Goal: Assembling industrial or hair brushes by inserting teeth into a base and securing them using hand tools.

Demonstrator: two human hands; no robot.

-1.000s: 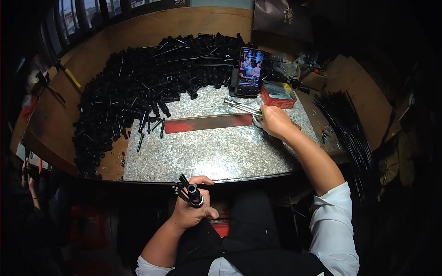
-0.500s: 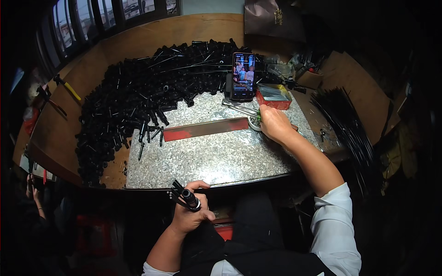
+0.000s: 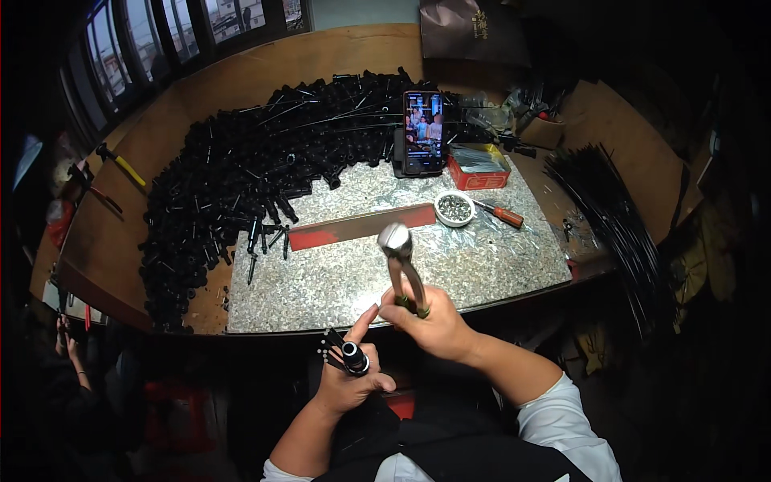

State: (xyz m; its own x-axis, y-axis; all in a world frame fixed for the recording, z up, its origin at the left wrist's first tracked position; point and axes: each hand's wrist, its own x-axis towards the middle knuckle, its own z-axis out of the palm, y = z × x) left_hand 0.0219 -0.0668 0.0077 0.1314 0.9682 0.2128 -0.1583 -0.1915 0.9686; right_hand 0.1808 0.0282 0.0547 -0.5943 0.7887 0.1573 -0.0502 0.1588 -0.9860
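In my right hand (image 3: 434, 325) is a pair of metal pliers (image 3: 398, 241) with green on the grips, head pointing up and away above the table's front edge. My fingers are wrapped round its handles. Just to the left and lower, my left hand (image 3: 351, 384) holds a black tube with thin rods (image 3: 351, 357); the rods have pale round tips, and the tube's open end faces up. Its forefinger stretches toward the right hand. A white bowl of small metal pieces (image 3: 455, 209) stands on the speckled board (image 3: 345, 289), beside a red-handled screwdriver (image 3: 503, 214).
A large heap of black plastic parts (image 3: 241, 161) covers the back and left. A red-and-brown strip (image 3: 361, 226) lies across the board. Behind it stand a lit phone (image 3: 423, 132) and a red box of thin rods (image 3: 479, 169). Long black rods (image 3: 610, 217) overhang the right edge.
My right hand has picked up the pliers from beside the bowl and brought them left and nearer to me. My left hand has shifted slightly right and down with the black tube.
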